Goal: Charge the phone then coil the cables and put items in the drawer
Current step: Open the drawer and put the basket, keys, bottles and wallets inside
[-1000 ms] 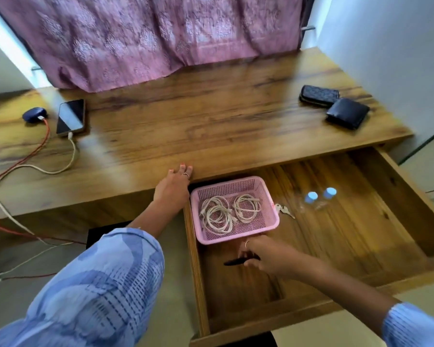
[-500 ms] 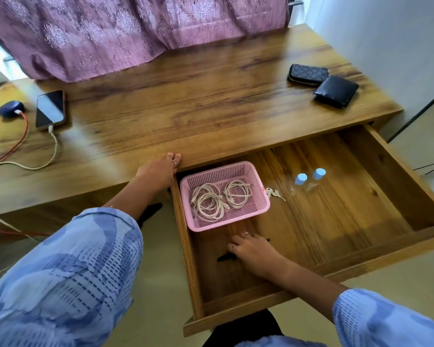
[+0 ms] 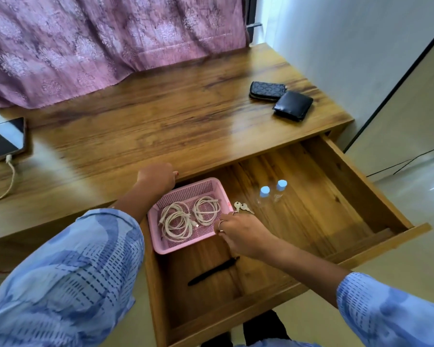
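- Black-screened smartphone (image 3: 9, 138) lay at the far left of the brown wood-grain desk top (image 3: 186, 116) with a white charging cable (image 3: 7, 181) plugged into it; charging step looked done.
- Two coiled white cables (image 3: 189, 217) sat inside the pink perforated plastic basket (image 3: 161, 246), which stood in the back left of the open wooden drawer (image 3: 298, 221); coiling judged finished.
- Slim black pen (image 3: 212, 271) lay on the drawer floor, in front of the basket.
- Left hand (image 3: 158, 177) rested on the desk's front edge, fingers curled over it, gripping nothing loose.
- Right hand (image 3: 238, 232) hovered at the basket's right rim, fingers loosely bent, holding nothing visible; contact with rim unclear.
- Two small silver keys (image 3: 242, 207) and two clear bottles with blue caps (image 3: 272, 191) were already in the drawer.
- Left to do, likely: patterned dark zip pouch (image 3: 267, 90) and black leather wallet (image 3: 293, 105) remained on the desk, far right.
- Mauve patterned curtain (image 3: 98, 41) hung behind; nothing blocked the reach.
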